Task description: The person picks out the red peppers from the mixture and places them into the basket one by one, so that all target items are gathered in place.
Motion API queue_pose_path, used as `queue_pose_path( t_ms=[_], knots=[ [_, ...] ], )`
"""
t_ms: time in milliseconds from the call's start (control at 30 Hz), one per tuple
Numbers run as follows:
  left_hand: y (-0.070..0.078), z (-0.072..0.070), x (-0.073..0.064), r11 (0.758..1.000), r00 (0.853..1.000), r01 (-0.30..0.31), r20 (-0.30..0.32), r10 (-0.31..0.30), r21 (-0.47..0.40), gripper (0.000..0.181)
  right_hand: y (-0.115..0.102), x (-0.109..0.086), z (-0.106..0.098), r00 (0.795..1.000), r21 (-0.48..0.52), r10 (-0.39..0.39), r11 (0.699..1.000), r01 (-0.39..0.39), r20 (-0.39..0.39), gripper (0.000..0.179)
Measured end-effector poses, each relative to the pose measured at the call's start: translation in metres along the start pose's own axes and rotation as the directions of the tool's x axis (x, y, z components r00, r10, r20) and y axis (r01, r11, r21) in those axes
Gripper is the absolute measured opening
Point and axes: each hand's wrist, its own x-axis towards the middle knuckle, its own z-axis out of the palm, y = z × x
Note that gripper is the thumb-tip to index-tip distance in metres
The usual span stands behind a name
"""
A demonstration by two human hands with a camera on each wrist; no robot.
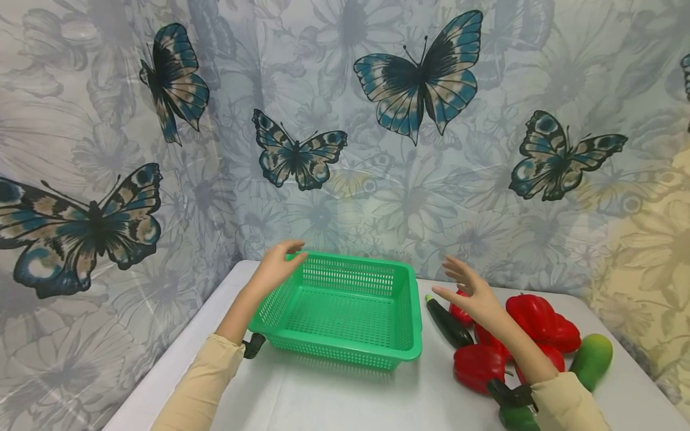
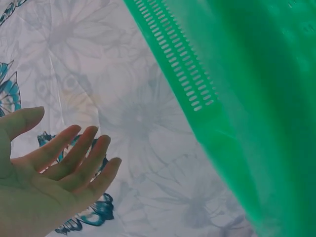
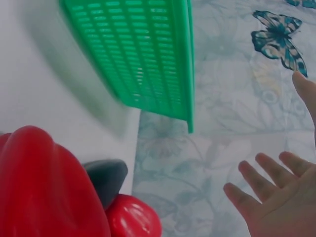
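A green plastic basket (image 1: 339, 314) with slotted walls sits on the table, and its inside shows bare. My left hand (image 1: 277, 263) hovers at the basket's far left corner, fingers relaxed and holding nothing. In the left wrist view that hand (image 2: 59, 182) has its fingers spread, apart from the basket wall (image 2: 197, 79). To the right of the basket, my right hand (image 1: 471, 293) is raised above a pile of red bell peppers (image 1: 530, 317), fingers extended. The right wrist view shows its palm (image 3: 281, 212) with nothing in it. A long dark vegetable (image 1: 448, 323) with a pale green tip lies between basket and peppers.
At the table's right side lies a green, mango-like fruit (image 1: 593, 361). A dark green vegetable (image 1: 517, 418) is partly hidden under the right wrist. Behind the white table (image 1: 312, 395) hangs a butterfly-patterned curtain (image 1: 334, 215), close to the basket's back.
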Motion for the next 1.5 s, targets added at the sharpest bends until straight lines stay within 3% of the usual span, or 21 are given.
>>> queue_pose_path(
  t_ms=[533, 767, 1067, 1333, 1500],
  knots=[
    [-0.034, -0.013, -0.012, 0.995, 0.997, 0.078, -0.003, -0.079, -0.053, 0.042, 0.014, -0.019, -0.026, 0.999, 0.047, 0.041, 0.998, -0.042, 0.03, 0.071],
    [-0.047, -0.015, -0.018, 0.982, 0.988, 0.155, 0.04, -0.152, -0.104, 0.043, 0.017, -0.026, -0.039, 0.997, 0.064, 0.065, 0.996, -0.067, 0.028, 0.069],
    [-0.063, -0.019, -0.023, 0.958, 0.977, 0.211, 0.079, -0.2, -0.192, 0.048, 0.027, -0.037, -0.059, 0.992, 0.066, 0.123, 0.99, -0.125, 0.029, 0.065],
    [-0.074, -0.022, -0.026, 0.94, 0.975, 0.224, 0.069, -0.213, -0.258, 0.044, 0.041, -0.045, -0.073, 0.998, 0.129, 0.069, 0.989, -0.068, -0.004, 0.062],
    [-0.08, -0.023, -0.03, 0.92, 0.962, 0.274, 0.057, -0.268, -0.282, 0.045, 0.054, -0.049, -0.079, 0.999, 0.195, 0.043, 0.98, -0.036, -0.032, 0.06]
  ],
)
